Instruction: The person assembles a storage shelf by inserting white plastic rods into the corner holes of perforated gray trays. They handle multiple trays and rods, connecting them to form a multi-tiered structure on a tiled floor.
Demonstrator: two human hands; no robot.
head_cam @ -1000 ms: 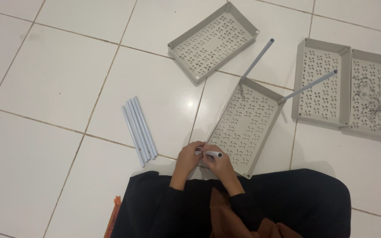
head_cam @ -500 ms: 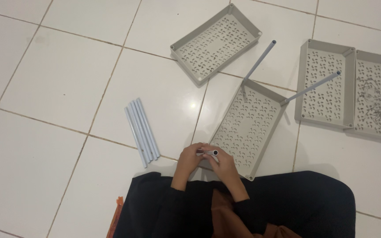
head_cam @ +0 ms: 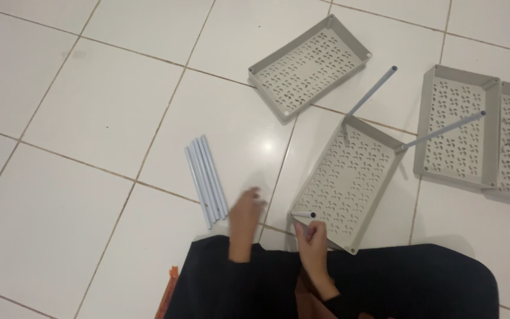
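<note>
Since half a second ago, the left hand point(head_cam: 245, 214) has let go of the short tube and swung out to the left, toward the loose tubes point(head_cam: 206, 180) on the floor; it is blurred, with its fingers spread and holding nothing, just beside the near ends of that bundle. The right hand point(head_cam: 312, 234) has stayed at the near corner of the tray, its fingers pinched on the grey tube point(head_cam: 303, 214), which stands in the corner of the nearest perforated tray point(head_cam: 349, 180) and points almost straight at the camera.

From the head view, that tray lies tilted on the white tiled floor point(head_cam: 90, 118) and already carries 2 long tubes point(head_cam: 371, 91) in its far corners, leaning away. Another grey tray point(head_cam: 308, 65) lies apart beyond it, and 2 more trays point(head_cam: 458, 133) sit side by side at the right edge. About 4 or 5 loose tubes lie together. Dark clothing point(head_cam: 385, 283) fills the bottom of the view.
</note>
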